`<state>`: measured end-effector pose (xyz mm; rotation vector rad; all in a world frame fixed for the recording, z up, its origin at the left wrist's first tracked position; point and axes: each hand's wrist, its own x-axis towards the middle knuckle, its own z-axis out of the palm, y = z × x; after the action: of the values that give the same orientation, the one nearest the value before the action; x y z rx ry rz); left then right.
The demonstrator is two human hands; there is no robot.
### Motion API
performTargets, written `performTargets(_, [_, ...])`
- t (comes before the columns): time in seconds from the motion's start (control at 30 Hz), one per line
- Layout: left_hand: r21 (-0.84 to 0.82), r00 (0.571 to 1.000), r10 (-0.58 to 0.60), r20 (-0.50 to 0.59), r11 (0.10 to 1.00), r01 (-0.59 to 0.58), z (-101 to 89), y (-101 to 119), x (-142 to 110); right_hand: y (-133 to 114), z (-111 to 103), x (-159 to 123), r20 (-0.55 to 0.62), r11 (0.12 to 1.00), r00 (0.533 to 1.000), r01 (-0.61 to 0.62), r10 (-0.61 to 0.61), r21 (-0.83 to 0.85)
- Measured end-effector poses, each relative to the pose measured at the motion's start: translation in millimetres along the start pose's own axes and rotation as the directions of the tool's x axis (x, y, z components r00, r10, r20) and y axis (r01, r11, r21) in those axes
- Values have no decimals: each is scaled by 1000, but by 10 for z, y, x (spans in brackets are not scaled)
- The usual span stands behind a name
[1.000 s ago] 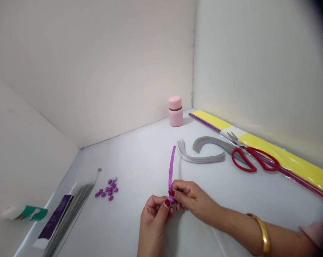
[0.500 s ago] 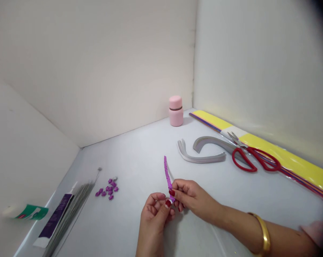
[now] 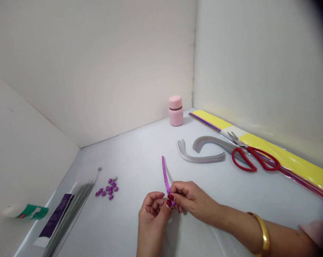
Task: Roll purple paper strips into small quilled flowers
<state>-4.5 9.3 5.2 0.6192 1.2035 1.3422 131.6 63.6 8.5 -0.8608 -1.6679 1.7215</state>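
Note:
Between my hands is a narrow purple paper strip point(image 3: 165, 175) with dark specks, its free end standing up and curving away from me. The lower end is largely covered by my fingers, so its folds cannot be made out. My right hand point(image 3: 188, 198) pinches the strip between thumb and fingers. At the bottom end of it, my left hand point(image 3: 155, 210) closes thumb and fingers on the same strip. Off to the left lies a small pile of purple paper stars point(image 3: 109, 190), with one silvery piece at its edge.
Left of the stars lie a bundle of thin wires point(image 3: 70, 217), a purple and white tube point(image 3: 55, 216) and a green and white tube point(image 3: 34, 212). A pink bottle point(image 3: 175, 111) stands at the back. Grey strips point(image 3: 201, 159), red-handled scissors point(image 3: 244, 166) and a yellow packet point(image 3: 284, 157) lie right.
The strip's free end has swung to the left and sits lower than a second ago. Both hands stay close together, with small shifts of the fingers around the lower end.

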Motion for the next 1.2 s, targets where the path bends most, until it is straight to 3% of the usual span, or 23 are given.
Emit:
performTargets(0.23, [-5,998,58,32,998,-58,28,15,-24,43,8,37,-12,967,998,-54,59,249])
performTargets(0.37, [53,993,83,87,995,-88,28,34,-47,33,9,37,-20,949,995,-84,95,304])
performTargets(0.53, [159,979,192,65,967,-200,48,6,-94,11,18,31,-13,934,992,-115,127,337])
performTargets(0.67, [111,988,139,74,983,-147,44,-2,-79,-2,31,28,-23,956,997,-63,72,286])
performTargets(0.9, [148,999,46,18,988,-48,29,6,-48,-14,28,-11,-78,996,993,94,-93,0])
performTargets(1.07, [254,990,124,-72,962,-102,36,-69,-60,1,13,-20,-102,992,988,114,-118,-51])
performTargets(1.2, [429,975,202,-97,892,-142,46,-86,-99,14,26,-27,-112,994,988,109,-110,-12])
